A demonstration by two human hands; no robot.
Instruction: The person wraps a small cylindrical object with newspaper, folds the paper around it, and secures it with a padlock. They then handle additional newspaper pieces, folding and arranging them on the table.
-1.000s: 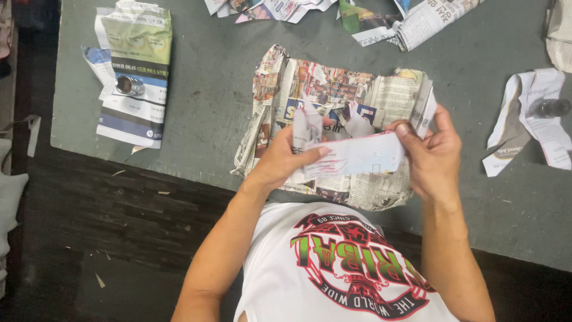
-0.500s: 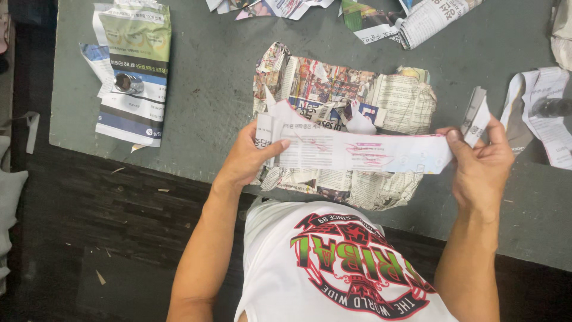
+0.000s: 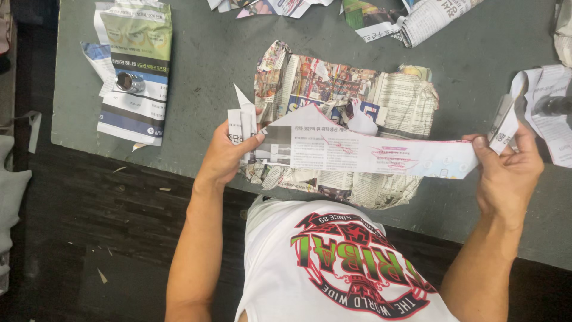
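Matt newsprint strip (image 3: pixel 369 156), crumpled newspaper pile (image 3: pixel 357 95) — smooth grey-green tabletop (image 3: pixel 214 71)

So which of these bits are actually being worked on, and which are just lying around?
In hand:
- long paper strip, stretched between left hand and right hand
- crumpled newspaper pile lying under the strip

Lying about:
- folded newspaper with a small metal piece on it, far left
- torn scraps along the table's far edge
- white paper at right

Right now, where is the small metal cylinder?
In the head view, the metal cylinder lies at upper left on a folded newspaper on the grey table, away from both hands.
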